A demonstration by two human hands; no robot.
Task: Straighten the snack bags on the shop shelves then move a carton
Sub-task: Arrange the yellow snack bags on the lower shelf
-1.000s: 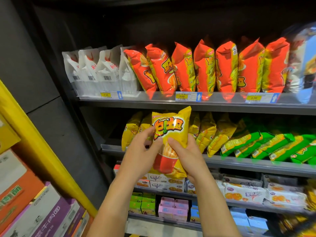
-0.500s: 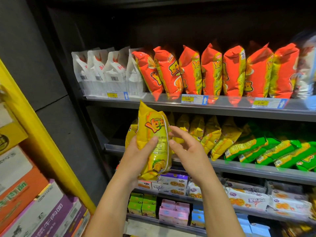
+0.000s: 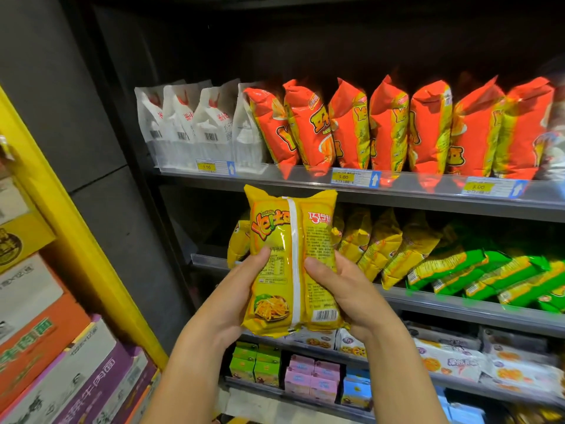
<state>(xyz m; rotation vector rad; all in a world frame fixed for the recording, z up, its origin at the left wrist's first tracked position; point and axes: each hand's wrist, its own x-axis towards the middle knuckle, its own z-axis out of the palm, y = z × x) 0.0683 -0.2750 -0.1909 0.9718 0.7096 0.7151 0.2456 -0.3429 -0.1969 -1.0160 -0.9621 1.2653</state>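
Observation:
I hold a yellow snack bag (image 3: 290,240) upright in front of the middle shelf (image 3: 458,307), its back side with the seam and barcode facing me. My left hand (image 3: 235,289) grips its left edge and my right hand (image 3: 342,286) grips its right edge. Behind it a row of yellow snack bags (image 3: 382,243) leans on the middle shelf, with green bags (image 3: 489,273) to the right. Orange bags (image 3: 388,127) and white bags (image 3: 189,123) stand on the upper shelf (image 3: 305,185). Stacked cartons (image 3: 46,341) sit at the lower left.
A yellow post (image 3: 70,240) slants between the cartons and the dark shelf side wall. Lower shelves hold biscuit packs (image 3: 452,359) and small green, pink and blue boxes (image 3: 302,381). Price tags (image 3: 351,178) line the upper shelf edge.
The yellow bag has been turned from front-facing, through edge-on, to back-facing. My right hand let go briefly and now grips it again. The view moved closer to the shelves.

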